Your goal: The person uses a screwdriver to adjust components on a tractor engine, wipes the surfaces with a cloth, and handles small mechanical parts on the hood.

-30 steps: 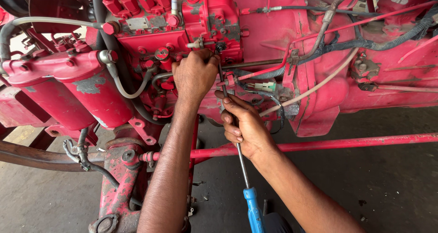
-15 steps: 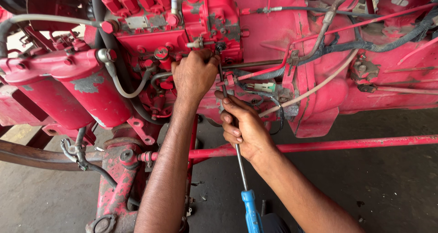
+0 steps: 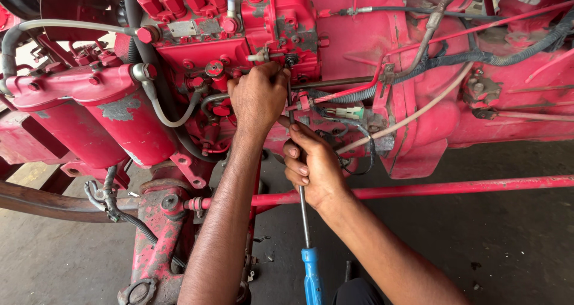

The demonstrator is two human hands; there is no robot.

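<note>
Head view | left hand (image 3: 258, 97) is pressed, fingers curled, on the red pump body (image 3: 272, 27) | right hand (image 3: 314, 164) is clamped round the long screwdriver (image 3: 305, 221), just below | blue handle hangs near the horizontal red rod (image 3: 454, 188).

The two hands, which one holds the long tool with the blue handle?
The right hand grips the screwdriver by its metal shaft. The left hand is higher up, pressed on the red pump.

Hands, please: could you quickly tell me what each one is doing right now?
Left hand: closed, fingers pressed against the red engine pump; what it grips cannot be told.
Right hand: closed around the shaft of the blue-handled screwdriver.
</note>
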